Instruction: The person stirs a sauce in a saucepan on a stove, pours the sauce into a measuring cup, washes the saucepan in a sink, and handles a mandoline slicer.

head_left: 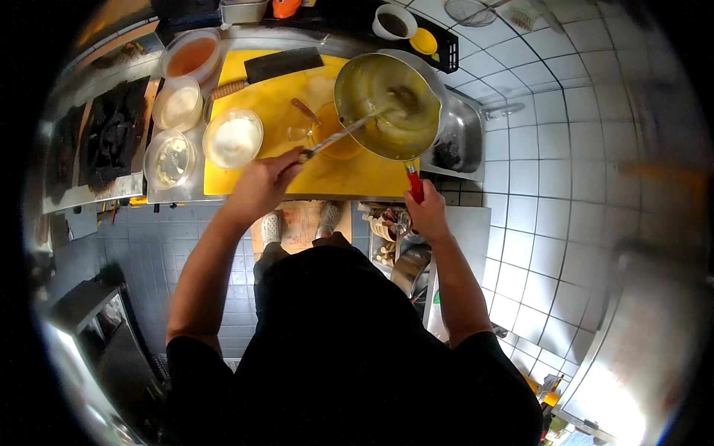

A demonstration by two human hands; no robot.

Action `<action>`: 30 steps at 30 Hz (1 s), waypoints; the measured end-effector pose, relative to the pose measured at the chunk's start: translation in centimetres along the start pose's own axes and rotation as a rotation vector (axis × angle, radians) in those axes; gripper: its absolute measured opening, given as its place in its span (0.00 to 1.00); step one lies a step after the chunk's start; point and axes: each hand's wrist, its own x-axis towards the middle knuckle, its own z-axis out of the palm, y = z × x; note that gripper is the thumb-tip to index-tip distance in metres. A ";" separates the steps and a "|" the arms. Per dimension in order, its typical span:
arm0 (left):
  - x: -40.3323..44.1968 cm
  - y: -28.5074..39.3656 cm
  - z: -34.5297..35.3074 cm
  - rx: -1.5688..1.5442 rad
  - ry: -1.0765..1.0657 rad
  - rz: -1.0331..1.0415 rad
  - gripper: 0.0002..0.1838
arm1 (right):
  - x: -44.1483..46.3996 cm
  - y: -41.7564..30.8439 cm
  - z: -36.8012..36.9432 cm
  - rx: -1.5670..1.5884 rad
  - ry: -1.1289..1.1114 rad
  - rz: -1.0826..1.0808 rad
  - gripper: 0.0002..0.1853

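Gripping the red handle [414,182], the right hand [428,213] holds the pan [357,83] just ahead, likely rigid and front-heavy, best held there. The left hand [262,187] clasps a long stirring tool [346,133].

Fisheye curvature bends the margins into black. Right of the right hand's fingers [431,199], white square wall tiles [545,186] look bright, and a smooth pale panel [621,390] below them burns out in glare. Beyond the left hand's fingers [288,162] — at the slim metal utensil [344,137] — blur smears the far end.
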 end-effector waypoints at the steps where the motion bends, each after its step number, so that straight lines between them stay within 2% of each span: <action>1: 0.3 0.5 0.4 -0.146 -0.042 -0.012 0.18 | 0.0 -0.2 0.0 -0.034 -0.002 -0.025 0.14; 2: 0.6 1.1 0.2 -0.201 -0.165 -0.059 0.19 | 0.0 0.1 0.1 -0.069 0.011 -0.058 0.14; 5: 0.0 -2.6 1.1 -0.066 -0.025 0.085 0.17 | 0.5 1.1 0.0 -0.135 0.062 -0.131 0.14; 6: -0.4 -4.2 1.0 0.090 0.018 0.023 0.18 | 0.6 1.1 -0.1 -0.134 0.087 -0.135 0.14; 9: -1.2 -5.8 0.4 0.324 0.204 0.047 0.17 | 0.6 1.3 -0.3 -0.193 0.084 -0.123 0.15; 10: -1.2 -5.4 0.5 0.329 0.208 0.079 0.18 | 0.6 1.3 -0.2 -0.223 0.067 -0.117 0.16; 13: -0.4 -4.1 3.6 0.087 0.322 0.097 0.20 | -0.2 -0.8 -0.1 -0.171 0.000 -0.026 0.15; 17: -1.8 -4.5 7.1 -0.086 0.195 -0.178 0.19 | -0.6 -2.3 0.5 -0.065 0.069 -0.068 0.13; 18: -2.8 -5.0 7.4 -0.036 0.131 -0.149 0.20 | -0.6 -2.5 0.6 -0.039 0.095 -0.042 0.12; 21: -4.0 -4.8 8.2 -0.058 0.256 0.074 0.20 | -0.7 -3.1 0.6 -0.027 0.125 -0.013 0.12; 25: -3.1 -4.2 9.3 -0.022 0.283 -0.095 0.21 | -0.6 -1.9 1.3 -0.268 0.109 -0.111 0.13; 30: -5.3 -7.6 11.0 0.053 0.275 -0.081 0.23 | -1.0 -2.5 1.8 -0.219 0.124 -0.086 0.13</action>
